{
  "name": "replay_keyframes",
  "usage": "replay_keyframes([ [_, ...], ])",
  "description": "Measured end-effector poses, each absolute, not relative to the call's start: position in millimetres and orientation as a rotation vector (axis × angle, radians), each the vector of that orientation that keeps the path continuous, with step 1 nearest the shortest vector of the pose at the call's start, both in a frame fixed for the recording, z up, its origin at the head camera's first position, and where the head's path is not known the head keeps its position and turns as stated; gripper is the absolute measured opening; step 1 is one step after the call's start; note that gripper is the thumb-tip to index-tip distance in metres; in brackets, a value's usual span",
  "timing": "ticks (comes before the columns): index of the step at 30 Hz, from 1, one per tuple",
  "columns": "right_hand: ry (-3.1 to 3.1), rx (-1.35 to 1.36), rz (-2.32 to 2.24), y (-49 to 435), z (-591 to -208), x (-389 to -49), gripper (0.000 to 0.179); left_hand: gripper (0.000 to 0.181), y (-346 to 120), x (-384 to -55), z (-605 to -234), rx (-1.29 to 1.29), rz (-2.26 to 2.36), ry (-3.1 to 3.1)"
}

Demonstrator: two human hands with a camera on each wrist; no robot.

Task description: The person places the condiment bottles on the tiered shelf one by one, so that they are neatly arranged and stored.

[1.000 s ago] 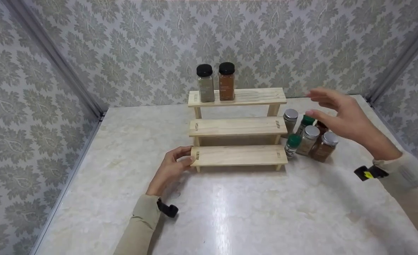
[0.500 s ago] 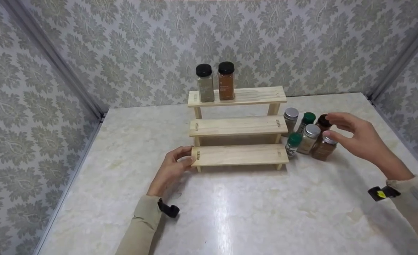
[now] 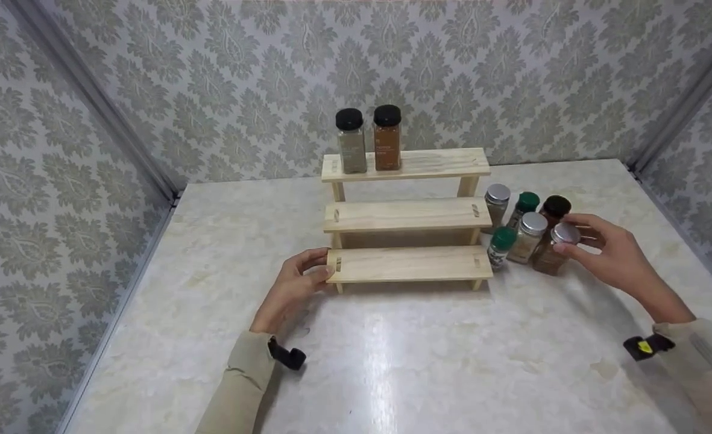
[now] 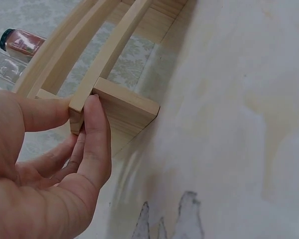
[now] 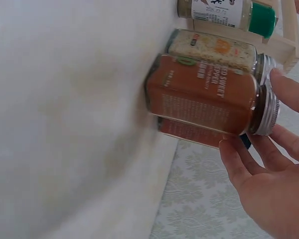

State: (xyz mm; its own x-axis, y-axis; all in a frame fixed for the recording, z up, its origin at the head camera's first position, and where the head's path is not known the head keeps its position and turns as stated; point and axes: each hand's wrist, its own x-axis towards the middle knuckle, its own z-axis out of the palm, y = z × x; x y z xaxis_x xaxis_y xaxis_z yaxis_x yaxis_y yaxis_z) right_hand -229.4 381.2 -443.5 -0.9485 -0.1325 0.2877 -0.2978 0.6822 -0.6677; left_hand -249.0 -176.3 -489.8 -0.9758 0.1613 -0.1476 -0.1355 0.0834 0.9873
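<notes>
My left hand [image 3: 296, 282] pinches the left end of the lowest step of a three-tier wooden spice rack [image 3: 410, 263]. In the left wrist view, thumb and fingers hold the end of that board [image 4: 109, 64]. At the right, my right hand [image 3: 618, 256] is around the silver lid of a square glass spice jar [image 3: 550, 259] with red-brown contents. The right wrist view shows the label of this jar [image 5: 204, 94] reading partly "sweet pepper", with thumb and fingers on either side of its lid. The jar stands on the table, close against its neighbours.
Several other jars cluster right of the rack: silver-lidded [image 3: 526, 238], green-capped [image 3: 500, 248] and black-capped [image 3: 556, 207]. Two black-capped jars, one grey-green [image 3: 351, 147] and one orange-brown [image 3: 387, 144], stand on the top step. Patterned wall panels [image 3: 241, 90] border the table [image 3: 428, 361].
My right hand has come down and rightward from above the jar cluster, then closed in around the lid of the red-brown jar. The left hand stays on the rack.
</notes>
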Motion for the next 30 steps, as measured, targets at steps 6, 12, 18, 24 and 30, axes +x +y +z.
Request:
replay_keyframes([
  [6,-2.62,0.369,1.155,383,-460,-231,0.058,0.048,-175,-250,-491,0.038,1.995,2.143],
  [12,-2.549,0.393,1.202,382,-467,-232,0.059,0.049,-175,-249,-490,0.046,1.98,2.155],
  [18,-2.545,0.352,1.194,381,-466,-231,0.058,0.048,-174,-249,-489,0.051,1.994,2.149],
  [24,-2.515,0.352,1.178,382,-458,-228,0.058,0.047,-174,-248,-489,0.021,1.975,2.154],
  [30,-2.483,0.403,1.156,382,-439,-226,0.058,0.045,-175,-248,-489,0.019,1.985,2.147],
])
